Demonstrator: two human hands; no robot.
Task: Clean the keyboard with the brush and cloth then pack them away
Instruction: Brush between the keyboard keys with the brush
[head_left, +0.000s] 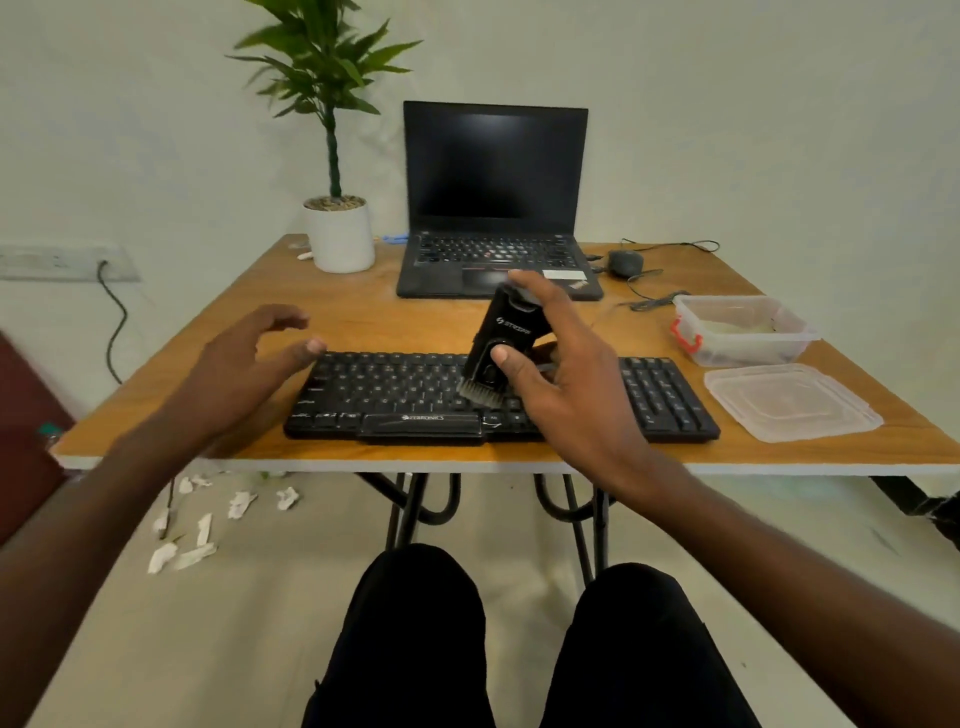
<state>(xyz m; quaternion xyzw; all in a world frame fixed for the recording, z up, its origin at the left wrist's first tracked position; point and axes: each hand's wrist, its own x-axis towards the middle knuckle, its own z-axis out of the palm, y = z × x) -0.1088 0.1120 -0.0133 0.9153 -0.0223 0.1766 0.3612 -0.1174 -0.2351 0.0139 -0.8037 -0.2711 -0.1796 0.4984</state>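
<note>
- Holding the brush (500, 347) upright, the right hand (566, 384) is the working grip: thumb on the front of the black body, fingers curled round the back, bristles down and touching the keys near the middle of the keyboard (498, 397).
- The left hand (249, 353) hovers at 9 o'clock from the brush, over the left end of the keyboard; this grip is relaxed, fingers loosely spread, with nothing in it.
- I judge the brush to be light and stiff in its plastic body, with soft bristles; the smooth casing may slip, so the middle of the body is the good place to take it.
- The keyboard looks flat and light, so it may slide on the counter (363, 322); the free hand can steady its left edge.
- The cloth I cannot identify for sure; something pale lies in the container (743, 332) at 3 o'clock.
- Count: one brush, one keyboard, one container, one loose lid (789, 402) at 4 o'clock, one laptop (496, 208) at 12 o'clock, one mouse (626, 262), one potted plant (337, 228).
</note>
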